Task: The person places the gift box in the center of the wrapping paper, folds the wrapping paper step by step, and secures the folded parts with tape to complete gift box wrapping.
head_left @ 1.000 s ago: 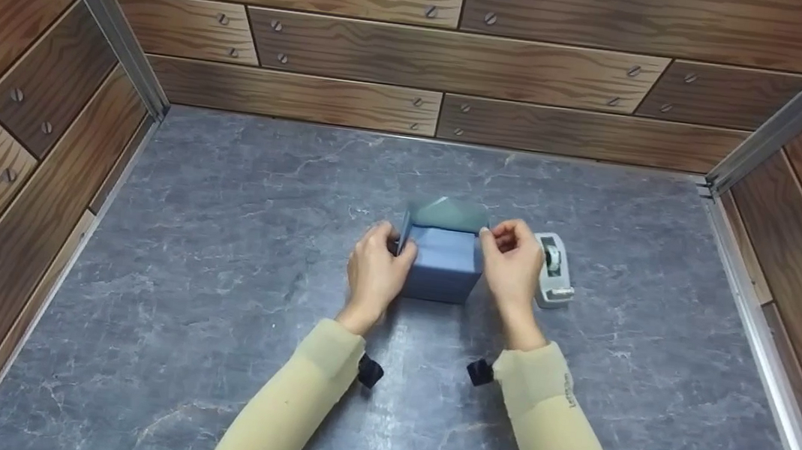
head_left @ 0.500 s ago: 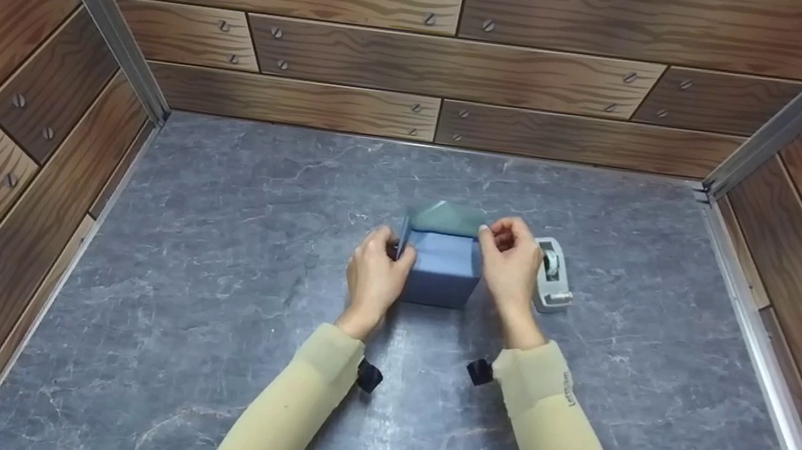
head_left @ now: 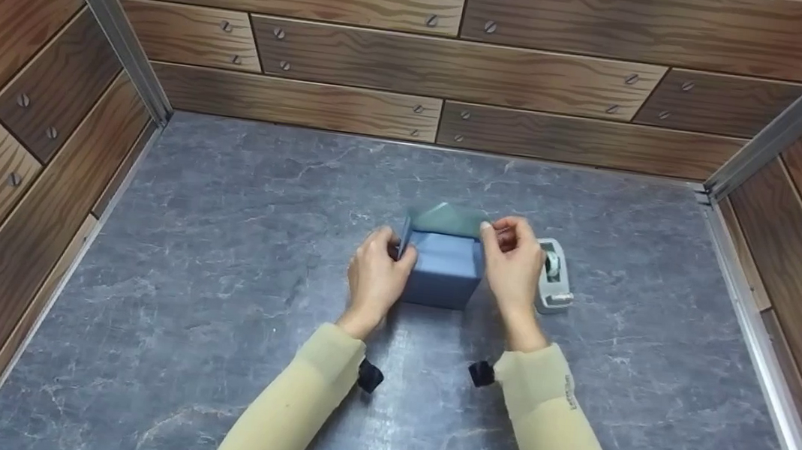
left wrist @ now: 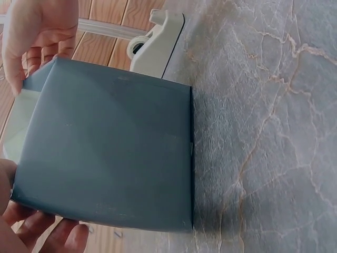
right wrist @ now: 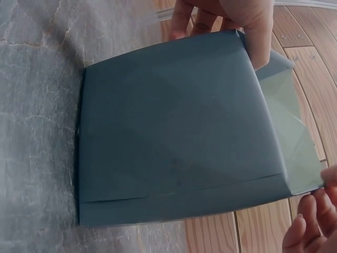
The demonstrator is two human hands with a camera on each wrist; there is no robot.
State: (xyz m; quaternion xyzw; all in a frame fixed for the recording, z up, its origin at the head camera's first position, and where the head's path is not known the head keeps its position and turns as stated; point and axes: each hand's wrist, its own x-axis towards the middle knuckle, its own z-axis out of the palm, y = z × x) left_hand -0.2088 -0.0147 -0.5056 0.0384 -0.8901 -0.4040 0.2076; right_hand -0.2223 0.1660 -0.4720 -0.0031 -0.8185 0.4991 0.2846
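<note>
Left of centre in the head view, my left hand (head_left: 379, 271) grips the upper left edge of the blue box (head_left: 441, 286), thumb over the rim and fingers down the outside. If I squeeze too hard there, I judge the thin wall could buckle; if I loosen, the box could skid on the grey tabletop (head_left: 233, 236). The box stands near the middle of the frame, the raised pale green flap (head_left: 451, 219) along its far side. The flap could crease or tear if I pull its corner against my left hand's hold. Right of centre, my right hand (head_left: 513, 268) pinches that corner between thumb and fingertips; so small a pinch could slip. Further right, the tape dispenser (head_left: 555, 280) sits just beside that hand, so an outward swing of my knuckles might knock it.

Against a second ago, my left hand's hold looks the same and the box hasn't shifted on the tabletop. My right thumb tip sits slightly higher against the box. The whole view has dropped a little, probably from my head tilting.
</note>
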